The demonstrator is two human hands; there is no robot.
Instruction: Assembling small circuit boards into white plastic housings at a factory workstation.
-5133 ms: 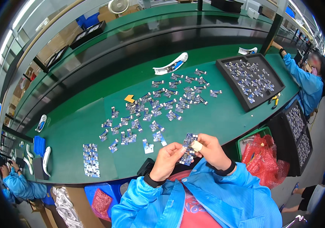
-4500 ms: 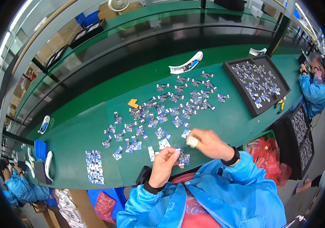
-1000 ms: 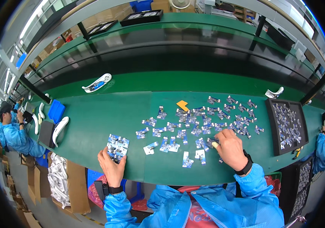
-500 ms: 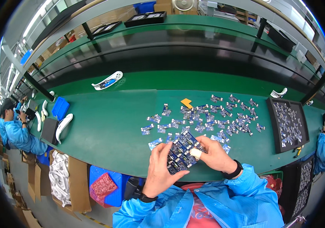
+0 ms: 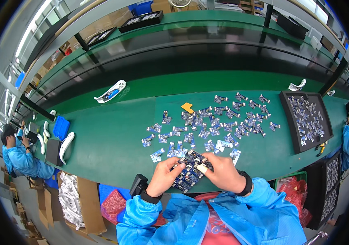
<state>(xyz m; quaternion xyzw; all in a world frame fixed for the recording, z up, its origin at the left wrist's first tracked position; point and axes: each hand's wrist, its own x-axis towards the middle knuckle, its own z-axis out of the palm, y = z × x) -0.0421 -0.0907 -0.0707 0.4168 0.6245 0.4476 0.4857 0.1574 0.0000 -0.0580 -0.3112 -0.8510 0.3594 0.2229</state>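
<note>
Head view: at the left edge, well away from both hands, a co-worker in a blue coat (image 5: 17, 157) sits at the green bench (image 5: 109, 139). Left hand (image 5: 164, 177) and right hand (image 5: 219, 173) are both clamped on one panel of small blue circuit boards (image 5: 190, 170), held between them just above the bench's near edge. Beyond the fingers lie scattered loose boards (image 5: 217, 122). Far right of the right hand sits a black tray (image 5: 285, 110) of boards.
</note>
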